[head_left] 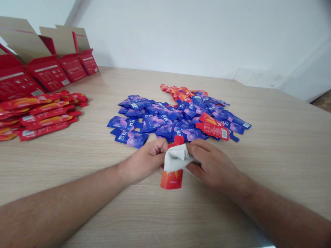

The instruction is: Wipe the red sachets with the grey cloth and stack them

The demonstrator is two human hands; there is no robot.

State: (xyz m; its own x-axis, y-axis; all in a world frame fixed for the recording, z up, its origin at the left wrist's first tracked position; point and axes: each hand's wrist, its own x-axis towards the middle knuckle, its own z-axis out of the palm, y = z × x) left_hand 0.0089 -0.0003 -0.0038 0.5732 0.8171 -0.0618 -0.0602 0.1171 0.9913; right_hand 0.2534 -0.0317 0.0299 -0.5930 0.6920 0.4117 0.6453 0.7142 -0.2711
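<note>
Bare forearms point(85, 203) reach in over the pale tabletop point(124, 220) from 8 and 4 o'clock, their hands meeting near the centre. Curled fingers of the left hand point(146, 162) seem to pinch the left edge of a red pouch point(172, 181), though the cloth hides the exact contact; the right hand point(214, 165) has its fingers bunched around a grey-white cloth point(176, 159) draped across the pouch's middle. For what looks like wiping, I'd keep the left pinch firm near the edge, hold the pouch flat and press the cloth lightly, so the film doesn't crease. Relative to the fingers, the pouch lies between both hands: at 3 o'clock from the left fingers, at 9 from the right, its narrow tab poking out toward 12 and its printed end hanging toward 6. Blue pouches point(160, 120) lie heaped beyond, at 12 o'clock.
</note>
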